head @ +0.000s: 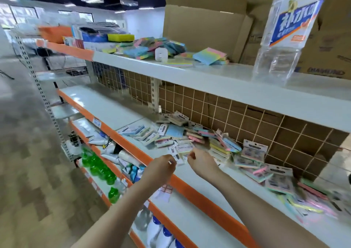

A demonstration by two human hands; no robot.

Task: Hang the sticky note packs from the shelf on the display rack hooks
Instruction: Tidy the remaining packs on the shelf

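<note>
At frame centre, a sticky note pack [182,151] is pinched by left grip [161,167] and right grip [201,162]; orientation is blurred.

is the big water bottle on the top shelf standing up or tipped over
Standing up. The clear water bottle rests on its base on the top shelf, label reading upright. It only looks slanted, likely from the wide lens. Its cap is out of view.

Bare white shelf board [106,103] lies open left of the heap of carded pastel sticky note packs [190,135]. The white upper shelf [218,88] overhangs it; a cream wire grid [237,113] closes the back.
</note>
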